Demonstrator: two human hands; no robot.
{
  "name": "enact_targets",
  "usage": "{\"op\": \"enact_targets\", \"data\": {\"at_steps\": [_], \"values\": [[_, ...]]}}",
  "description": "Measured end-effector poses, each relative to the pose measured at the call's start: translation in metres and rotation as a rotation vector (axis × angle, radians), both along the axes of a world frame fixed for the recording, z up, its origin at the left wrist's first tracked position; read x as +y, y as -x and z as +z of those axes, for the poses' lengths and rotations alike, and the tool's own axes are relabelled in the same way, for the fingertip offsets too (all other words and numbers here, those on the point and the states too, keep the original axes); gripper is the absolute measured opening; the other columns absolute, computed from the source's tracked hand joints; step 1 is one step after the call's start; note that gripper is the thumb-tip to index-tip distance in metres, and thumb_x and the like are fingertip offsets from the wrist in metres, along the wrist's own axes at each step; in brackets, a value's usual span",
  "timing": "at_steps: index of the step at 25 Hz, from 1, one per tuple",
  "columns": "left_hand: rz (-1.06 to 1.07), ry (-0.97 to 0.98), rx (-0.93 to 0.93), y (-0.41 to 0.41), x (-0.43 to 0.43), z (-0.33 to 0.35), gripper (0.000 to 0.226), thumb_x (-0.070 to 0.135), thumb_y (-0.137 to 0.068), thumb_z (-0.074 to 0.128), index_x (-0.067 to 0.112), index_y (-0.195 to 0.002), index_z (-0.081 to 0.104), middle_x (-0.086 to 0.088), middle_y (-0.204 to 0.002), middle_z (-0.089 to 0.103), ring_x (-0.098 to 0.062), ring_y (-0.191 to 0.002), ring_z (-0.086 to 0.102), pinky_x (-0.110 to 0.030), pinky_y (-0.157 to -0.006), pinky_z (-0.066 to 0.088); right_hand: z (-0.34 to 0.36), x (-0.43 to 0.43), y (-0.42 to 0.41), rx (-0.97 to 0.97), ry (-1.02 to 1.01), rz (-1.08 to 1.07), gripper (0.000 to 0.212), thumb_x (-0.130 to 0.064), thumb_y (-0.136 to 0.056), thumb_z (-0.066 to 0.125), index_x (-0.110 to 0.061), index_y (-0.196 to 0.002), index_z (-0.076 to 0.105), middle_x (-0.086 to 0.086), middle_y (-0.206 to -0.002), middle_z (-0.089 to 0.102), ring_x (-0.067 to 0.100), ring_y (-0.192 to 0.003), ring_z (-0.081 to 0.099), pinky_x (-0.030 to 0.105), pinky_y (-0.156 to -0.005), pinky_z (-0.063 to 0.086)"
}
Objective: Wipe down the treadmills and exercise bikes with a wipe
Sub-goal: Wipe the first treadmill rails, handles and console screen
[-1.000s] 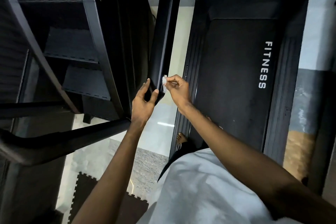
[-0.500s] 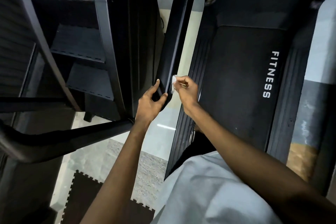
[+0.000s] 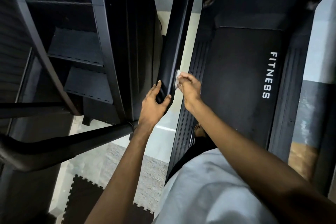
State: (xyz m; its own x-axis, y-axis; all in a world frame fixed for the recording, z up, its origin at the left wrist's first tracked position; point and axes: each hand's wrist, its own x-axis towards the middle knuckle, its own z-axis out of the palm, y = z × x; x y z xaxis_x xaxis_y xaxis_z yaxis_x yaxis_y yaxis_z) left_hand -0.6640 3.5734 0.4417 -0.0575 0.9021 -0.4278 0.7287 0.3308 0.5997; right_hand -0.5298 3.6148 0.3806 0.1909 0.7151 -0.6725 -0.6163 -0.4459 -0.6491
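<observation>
A person's right hand (image 3: 189,87) pinches a small white crumpled wipe (image 3: 177,76) between curled fingers against the right edge of a treadmill's long black handrail (image 3: 180,32). The left hand (image 3: 152,103) grips the rail's lower end, thumb and fingers either side.

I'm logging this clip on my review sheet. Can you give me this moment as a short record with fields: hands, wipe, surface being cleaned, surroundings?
left hand: grips the near end of the black handrail
right hand: pinches a white wipe
wipe: held against the handrail's side, just beyond the left hand
surface being cleaned: handrail
below right arm: treadmill belt marked FITNESS
left side: black stair machine
floor: foam mat with interlocking edges
</observation>
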Motion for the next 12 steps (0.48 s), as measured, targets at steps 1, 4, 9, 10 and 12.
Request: {"op": "enact_targets", "data": {"at_steps": [1, 4, 9, 10, 12], "values": [[-0.009, -0.003, 0.007, 0.000, 0.001, 0.000, 0.070, 0.040, -0.093, 0.068, 0.037, -0.154, 0.034, 0.001, -0.161, 0.035, -0.015, -0.148, 0.031, -0.028, -0.118, 0.025, 0.008, 0.004, -0.004, -0.036, -0.049, 0.005, 0.018, -0.001, -0.093, 0.065, -0.016, -0.091, 0.073, -0.001, -0.081, 0.071, 0.011, -0.071, 0.062, 0.030, -0.073, 0.057], [-0.024, -0.007, 0.028, -0.008, 0.006, 0.000, 0.071, 0.037, -0.094, 0.067, 0.039, -0.155, 0.029, 0.001, -0.162, 0.031, -0.015, -0.149, 0.029, -0.025, -0.113, 0.023, 0.023, -0.005, -0.017, -0.032, -0.191, 0.160, 0.027, -0.010, -0.100, 0.055, -0.019, -0.121, 0.069, -0.007, -0.118, 0.070, 0.006, -0.111, 0.064, 0.033, -0.105, 0.050], [0.037, -0.013, 0.074, -0.024, 0.013, 0.002, 0.074, 0.034, -0.094, 0.067, 0.039, -0.156, 0.028, -0.005, -0.161, 0.033, -0.017, -0.149, 0.030, -0.022, -0.111, 0.024, 0.019, -0.013, -0.031, -0.078, -0.441, 0.655, 0.060, -0.034, -0.104, 0.032, -0.017, -0.158, 0.014, -0.006, -0.166, 0.006, 0.000, -0.151, 0.005, 0.022, -0.123, 0.006], [0.052, -0.010, 0.077, -0.027, 0.013, 0.004, 0.074, 0.034, -0.094, 0.067, 0.039, -0.156, 0.028, -0.004, -0.162, 0.033, -0.017, -0.148, 0.031, -0.021, -0.111, 0.024, 0.018, -0.005, -0.031, -0.091, -0.445, 0.692, 0.063, -0.039, -0.103, 0.030, -0.019, -0.159, 0.006, -0.008, -0.167, -0.002, -0.001, -0.151, -0.001, 0.024, -0.124, 0.003], [0.087, -0.010, 0.092, -0.033, 0.014, 0.006, 0.072, 0.034, -0.094, 0.068, 0.039, -0.155, 0.030, -0.003, -0.161, 0.033, -0.014, -0.147, 0.032, -0.016, -0.108, 0.024, 0.016, 0.010, -0.032, -0.084, -0.415, 0.711, 0.067, -0.044, -0.103, 0.028, -0.022, -0.158, -0.002, -0.010, -0.166, -0.008, -0.003, -0.150, -0.003, 0.027, -0.125, 0.001]]}}
